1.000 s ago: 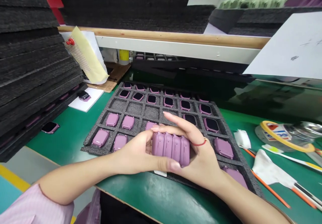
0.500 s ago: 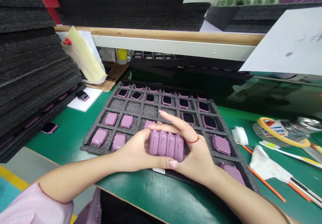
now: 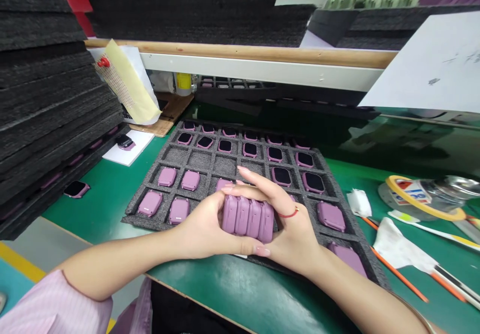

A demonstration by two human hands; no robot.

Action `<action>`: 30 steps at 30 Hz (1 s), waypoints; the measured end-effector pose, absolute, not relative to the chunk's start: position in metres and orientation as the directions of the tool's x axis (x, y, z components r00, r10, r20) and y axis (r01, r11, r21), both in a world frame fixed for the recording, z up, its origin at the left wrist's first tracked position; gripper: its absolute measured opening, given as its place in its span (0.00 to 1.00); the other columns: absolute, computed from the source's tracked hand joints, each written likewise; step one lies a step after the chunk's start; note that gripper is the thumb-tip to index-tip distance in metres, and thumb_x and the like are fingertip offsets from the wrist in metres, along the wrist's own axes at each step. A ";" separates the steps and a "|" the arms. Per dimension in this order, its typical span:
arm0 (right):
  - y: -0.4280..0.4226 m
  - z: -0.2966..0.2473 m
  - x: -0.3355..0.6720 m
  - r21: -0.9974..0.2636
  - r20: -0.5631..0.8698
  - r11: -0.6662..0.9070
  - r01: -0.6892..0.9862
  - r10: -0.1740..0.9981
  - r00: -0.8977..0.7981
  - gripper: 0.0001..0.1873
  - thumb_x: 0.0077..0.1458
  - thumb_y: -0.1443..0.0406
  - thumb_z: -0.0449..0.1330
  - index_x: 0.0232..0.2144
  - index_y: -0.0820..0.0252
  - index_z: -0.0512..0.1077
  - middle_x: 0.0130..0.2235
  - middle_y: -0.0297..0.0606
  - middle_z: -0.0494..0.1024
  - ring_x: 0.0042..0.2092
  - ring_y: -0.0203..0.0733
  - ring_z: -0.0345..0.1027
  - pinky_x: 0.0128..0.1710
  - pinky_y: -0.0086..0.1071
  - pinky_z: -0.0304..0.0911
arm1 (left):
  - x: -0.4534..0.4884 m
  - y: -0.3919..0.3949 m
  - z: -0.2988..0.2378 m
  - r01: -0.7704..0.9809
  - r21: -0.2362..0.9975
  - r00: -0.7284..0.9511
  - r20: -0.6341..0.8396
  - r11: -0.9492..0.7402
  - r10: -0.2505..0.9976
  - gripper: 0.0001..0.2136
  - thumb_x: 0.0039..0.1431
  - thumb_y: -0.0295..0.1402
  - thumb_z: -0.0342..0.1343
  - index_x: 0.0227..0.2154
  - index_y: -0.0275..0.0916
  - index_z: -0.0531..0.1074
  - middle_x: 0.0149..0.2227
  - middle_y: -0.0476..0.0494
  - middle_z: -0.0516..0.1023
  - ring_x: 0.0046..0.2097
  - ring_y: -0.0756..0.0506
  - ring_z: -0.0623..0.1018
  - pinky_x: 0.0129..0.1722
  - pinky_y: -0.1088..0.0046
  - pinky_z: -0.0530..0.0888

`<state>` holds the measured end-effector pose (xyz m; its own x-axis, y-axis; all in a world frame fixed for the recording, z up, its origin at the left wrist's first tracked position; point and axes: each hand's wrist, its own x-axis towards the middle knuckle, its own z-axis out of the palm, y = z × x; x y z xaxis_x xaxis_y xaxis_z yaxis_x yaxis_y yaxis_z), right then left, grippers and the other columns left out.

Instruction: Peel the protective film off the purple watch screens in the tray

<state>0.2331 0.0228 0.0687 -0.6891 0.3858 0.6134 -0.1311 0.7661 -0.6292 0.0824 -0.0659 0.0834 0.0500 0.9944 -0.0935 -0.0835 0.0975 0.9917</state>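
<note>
**Pink watch bodies, four, held together**

Green surface, near edge just below the hands. On it, grey foam tray with seated watches in rows. The four bodies sit side by side above the tray's front corner, squeezed between left hand and right hand, both closed around them. Risk: a loosened squeeze could drop them onto seated watches or past the tray's front edge. Moving room: the green strip before the tray.

A pale pink striped sleeve covers the left arm at lower left. A thin red string bracelet circles the right wrist, and the fingernails look pale and glossy.
</note>
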 end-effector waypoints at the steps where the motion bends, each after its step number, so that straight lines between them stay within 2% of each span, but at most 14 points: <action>1: 0.023 0.069 0.233 -0.628 0.614 0.767 -0.132 0.385 -0.689 0.47 0.52 0.64 0.71 0.68 0.46 0.55 0.60 0.39 0.75 0.57 0.52 0.75 0.57 0.46 0.74 | 0.082 -0.066 0.083 -0.075 0.993 0.048 -0.088 0.092 0.995 0.27 0.42 0.35 0.74 0.47 0.39 0.74 0.46 0.41 0.79 0.49 0.38 0.78 0.51 0.58 0.76; 8: 0.024 0.068 0.233 -0.610 0.627 0.777 -0.156 0.353 -0.695 0.45 0.55 0.62 0.69 0.69 0.48 0.54 0.62 0.43 0.73 0.57 0.51 0.74 0.58 0.45 0.73 | 0.081 -0.066 0.082 -0.080 0.995 0.034 -0.062 0.064 0.998 0.27 0.43 0.34 0.73 0.48 0.39 0.73 0.47 0.41 0.78 0.50 0.39 0.78 0.51 0.60 0.75; 12: 0.025 0.066 0.231 -0.554 0.627 0.818 -0.154 0.289 -0.724 0.43 0.60 0.61 0.65 0.71 0.49 0.48 0.61 0.45 0.74 0.59 0.50 0.73 0.60 0.47 0.71 | 0.081 -0.063 0.082 -0.140 0.989 0.056 -0.034 0.042 0.998 0.21 0.47 0.37 0.72 0.44 0.38 0.76 0.44 0.43 0.80 0.49 0.40 0.79 0.51 0.62 0.75; 14: 0.024 0.067 0.230 -0.472 0.641 0.867 -0.161 0.212 -0.738 0.44 0.61 0.62 0.64 0.71 0.50 0.46 0.60 0.46 0.74 0.62 0.50 0.69 0.63 0.50 0.65 | 0.081 -0.063 0.081 -0.093 0.996 0.038 -0.007 0.011 0.999 0.20 0.47 0.37 0.72 0.42 0.38 0.77 0.44 0.43 0.81 0.50 0.41 0.79 0.54 0.63 0.74; 16: 0.024 0.069 0.231 -0.410 0.666 0.894 -0.178 0.161 -0.728 0.48 0.59 0.56 0.66 0.72 0.52 0.45 0.61 0.48 0.73 0.65 0.54 0.64 0.67 0.55 0.57 | 0.081 -0.065 0.081 0.005 0.999 -0.026 0.039 -0.039 0.999 0.22 0.45 0.36 0.73 0.45 0.38 0.77 0.47 0.43 0.81 0.52 0.41 0.78 0.55 0.64 0.73; 18: 0.023 0.072 0.233 -0.455 0.688 0.869 -0.195 0.204 -0.696 0.50 0.56 0.49 0.66 0.71 0.51 0.47 0.63 0.48 0.70 0.66 0.58 0.61 0.69 0.57 0.53 | 0.080 -0.067 0.081 0.123 0.986 -0.073 0.123 -0.113 0.990 0.25 0.45 0.36 0.74 0.47 0.40 0.76 0.48 0.44 0.82 0.52 0.41 0.79 0.55 0.65 0.74; 19: 0.023 0.072 0.233 -0.527 0.681 0.826 -0.198 0.272 -0.680 0.48 0.57 0.47 0.64 0.71 0.50 0.49 0.63 0.47 0.69 0.66 0.57 0.62 0.69 0.56 0.53 | 0.080 -0.068 0.081 0.181 0.972 -0.082 0.169 -0.153 0.982 0.24 0.46 0.36 0.74 0.47 0.41 0.76 0.48 0.44 0.82 0.51 0.41 0.80 0.54 0.65 0.74; 21: 0.025 0.072 0.233 -0.713 0.613 0.672 -0.200 0.457 -0.645 0.37 0.62 0.46 0.57 0.68 0.47 0.55 0.63 0.43 0.69 0.65 0.54 0.63 0.68 0.53 0.56 | 0.078 -0.069 0.081 0.274 0.935 -0.061 0.252 -0.226 0.966 0.22 0.47 0.36 0.73 0.46 0.42 0.77 0.46 0.45 0.83 0.47 0.43 0.82 0.51 0.66 0.76; 22: 0.027 0.071 0.232 -0.801 0.546 0.563 -0.201 0.552 -0.630 0.32 0.65 0.46 0.54 0.66 0.46 0.59 0.61 0.42 0.71 0.64 0.52 0.64 0.67 0.51 0.57 | 0.078 -0.069 0.081 0.305 0.916 -0.046 0.290 -0.263 0.956 0.21 0.48 0.36 0.72 0.46 0.42 0.77 0.45 0.45 0.84 0.45 0.43 0.82 0.50 0.67 0.77; 24: 0.030 0.067 0.230 -0.930 0.364 0.307 -0.204 0.681 -0.636 0.29 0.65 0.43 0.50 0.61 0.48 0.64 0.58 0.42 0.74 0.61 0.51 0.68 0.63 0.50 0.63 | 0.076 -0.069 0.080 0.342 0.876 -0.015 0.368 -0.341 0.930 0.19 0.49 0.34 0.71 0.45 0.41 0.77 0.45 0.46 0.84 0.45 0.44 0.83 0.49 0.68 0.77; 25: 0.032 0.065 0.229 -0.965 0.262 0.176 -0.194 0.697 -0.668 0.31 0.65 0.41 0.48 0.60 0.49 0.65 0.56 0.43 0.76 0.58 0.51 0.71 0.60 0.50 0.66 | 0.076 -0.068 0.079 0.347 0.856 0.006 0.405 -0.382 0.914 0.19 0.50 0.33 0.71 0.45 0.41 0.77 0.45 0.45 0.84 0.46 0.44 0.83 0.50 0.68 0.77; 27: 0.034 0.062 0.229 -0.990 0.082 -0.033 -0.134 0.637 -0.766 0.36 0.63 0.38 0.45 0.61 0.51 0.64 0.52 0.45 0.79 0.52 0.52 0.76 0.54 0.51 0.71 | 0.075 -0.067 0.077 0.368 0.816 0.041 0.465 -0.446 0.884 0.17 0.53 0.32 0.69 0.46 0.41 0.76 0.47 0.45 0.84 0.49 0.43 0.82 0.52 0.66 0.76; 28: 0.034 0.062 0.229 -0.992 0.026 -0.087 -0.094 0.585 -0.810 0.38 0.61 0.36 0.46 0.62 0.51 0.63 0.51 0.45 0.79 0.51 0.53 0.77 0.52 0.51 0.72 | 0.075 -0.066 0.075 0.390 0.792 0.051 0.490 -0.469 0.870 0.17 0.53 0.32 0.68 0.47 0.41 0.76 0.47 0.44 0.84 0.50 0.43 0.81 0.53 0.65 0.76; 30: 0.033 0.064 0.230 -0.996 -0.015 -0.084 -0.032 0.515 -0.857 0.43 0.55 0.35 0.54 0.63 0.53 0.62 0.54 0.46 0.78 0.54 0.56 0.75 0.55 0.52 0.70 | 0.074 -0.064 0.073 0.426 0.753 0.062 0.528 -0.501 0.847 0.16 0.54 0.31 0.68 0.47 0.41 0.76 0.46 0.44 0.84 0.51 0.42 0.80 0.54 0.63 0.74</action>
